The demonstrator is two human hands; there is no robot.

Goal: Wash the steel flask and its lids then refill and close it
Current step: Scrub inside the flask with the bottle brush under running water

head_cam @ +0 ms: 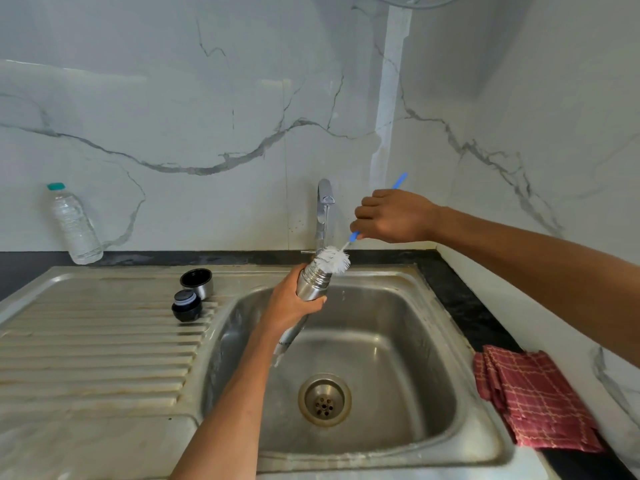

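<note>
Over the sink (pixel 398 455), the left hand (pixel 294 303) wraps its grip around the steel flask (pixel 311 284). The flask leans, mouth pointing up and away toward the tap (pixel 323 209). Just past it, the right hand (pixel 391 216) pinches the blue brush (pixel 334 259), whose white bristles sit at the mouth. Two lids (pixel 192 294) wait on the draining surface.
</note>
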